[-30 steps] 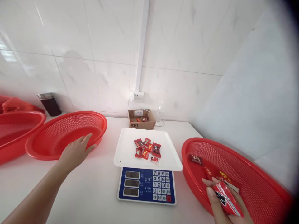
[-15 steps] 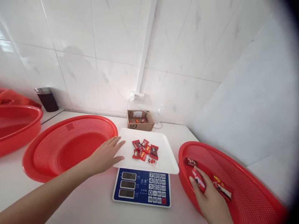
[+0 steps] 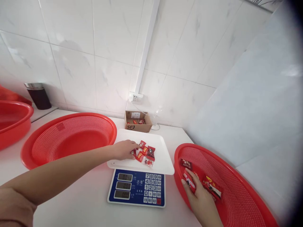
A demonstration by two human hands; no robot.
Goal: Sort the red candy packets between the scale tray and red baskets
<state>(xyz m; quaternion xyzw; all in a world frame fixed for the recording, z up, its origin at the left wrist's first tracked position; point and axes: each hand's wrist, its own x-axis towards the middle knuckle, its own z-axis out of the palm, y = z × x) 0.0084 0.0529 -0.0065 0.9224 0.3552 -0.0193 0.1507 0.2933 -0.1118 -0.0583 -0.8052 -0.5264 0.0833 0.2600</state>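
Observation:
My left hand (image 3: 125,149) is over the white weighing tray (image 3: 161,164), its fingers curled round a red wrapped candy (image 3: 133,154) at the left side of a small pile. Beside those fingers lie several more red wrapped candies (image 3: 145,150) and one white-and-red wrapped candy (image 3: 148,162). My right hand (image 3: 201,195) is inside the right red basket (image 3: 236,170), thumb and fingers closed on a red-and-white candy packet (image 3: 189,181). Near it in the basket are a dark red candy (image 3: 186,163) and a red-and-yellow packet (image 3: 213,186).
The scale's blue keypad panel (image 3: 137,189) sits below the tray. A second red basket (image 3: 71,118) stands to the left, another red tub (image 3: 15,135) at the far left. Behind are a small cardboard box (image 3: 138,127) holding candies, a dark cup (image 3: 39,97) and a wall socket (image 3: 135,98).
My left hand has moved right from the tray's left edge onto the candies, its fingers closing. My right hand keeps its packet in the basket. The whole view has shifted slightly.

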